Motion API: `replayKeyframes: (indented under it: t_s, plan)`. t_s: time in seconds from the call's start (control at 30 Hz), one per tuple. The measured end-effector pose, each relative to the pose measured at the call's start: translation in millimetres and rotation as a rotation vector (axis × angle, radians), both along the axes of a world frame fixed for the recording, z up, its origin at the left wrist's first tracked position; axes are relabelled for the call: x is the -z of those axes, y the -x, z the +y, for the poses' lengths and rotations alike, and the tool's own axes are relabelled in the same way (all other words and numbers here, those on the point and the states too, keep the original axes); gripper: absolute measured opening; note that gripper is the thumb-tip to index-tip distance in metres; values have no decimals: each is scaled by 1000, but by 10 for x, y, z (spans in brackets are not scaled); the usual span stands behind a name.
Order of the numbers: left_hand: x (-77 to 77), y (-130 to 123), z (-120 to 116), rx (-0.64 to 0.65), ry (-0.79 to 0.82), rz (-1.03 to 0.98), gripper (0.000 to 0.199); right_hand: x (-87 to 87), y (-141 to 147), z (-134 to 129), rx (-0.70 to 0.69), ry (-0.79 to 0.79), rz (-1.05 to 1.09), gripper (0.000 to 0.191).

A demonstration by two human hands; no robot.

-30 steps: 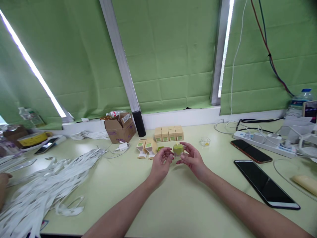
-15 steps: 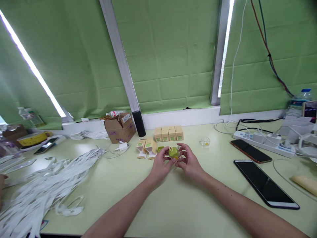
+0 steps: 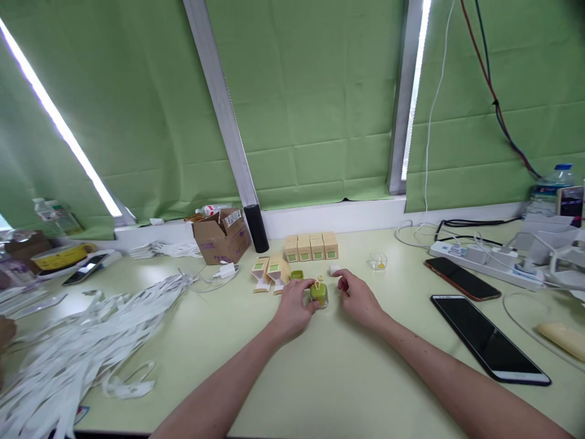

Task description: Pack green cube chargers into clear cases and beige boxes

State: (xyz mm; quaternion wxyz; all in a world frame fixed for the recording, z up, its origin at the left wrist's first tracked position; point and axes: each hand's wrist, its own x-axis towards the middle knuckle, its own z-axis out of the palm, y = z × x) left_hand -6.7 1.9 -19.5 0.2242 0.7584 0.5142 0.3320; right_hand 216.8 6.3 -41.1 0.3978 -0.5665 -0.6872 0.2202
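A small glass jar with a green lid and a pale loop on top (image 3: 319,291) stands upright on the table, with my left hand (image 3: 292,310) gripping it from the left. My right hand (image 3: 359,299) is to the right of the jar, apart from it. Its index finger stretches to a small white object (image 3: 334,268); whether they touch, I cannot tell. Just beyond my left fingers lies another green lid-like piece (image 3: 297,274). Two opened cardboard boxes (image 3: 276,268) with green labels are left of it.
Several small closed boxes (image 3: 311,247) stand in a row at the back. A clear container (image 3: 378,262) sits to the right, then phones (image 3: 489,338) and a power strip (image 3: 487,263). White straps (image 3: 100,341) spread over the left, where another person's hand (image 3: 6,332) shows. A carton (image 3: 222,241) stands behind.
The jar has come down onto the table from between both hands. My right hand has let go of it and moved right; the small white object now shows.
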Motion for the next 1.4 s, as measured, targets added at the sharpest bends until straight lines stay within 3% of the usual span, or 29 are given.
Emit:
replayKeyframes:
  t_s: [0.5, 0.67, 0.8, 0.9, 1.17, 1.4]
  plan:
    - [-113, -63, -81, -36, 4, 139, 52, -50, 30, -53, 11, 3, -41, 50]
    - [-175, -57, -97, -12, -115, 184, 49, -50, 37, -50, 16, 24, -59, 51]
    - [-317, 21, -39, -237, -277, 289, 36, -65, 35, -59, 19, 41, -58, 52]
    - [-420, 133, 25, -396, -369, 537, 27, -78, 34, -66, 19, 49, -56, 54]
    - [-396, 233, 85, -373, -239, 749, 32, -78, 39, -64, 15, 55, -84, 53]
    - [-394, 204, 101, -333, -121, 752, 33, -79, 42, -84, 0, 51, -90, 51]
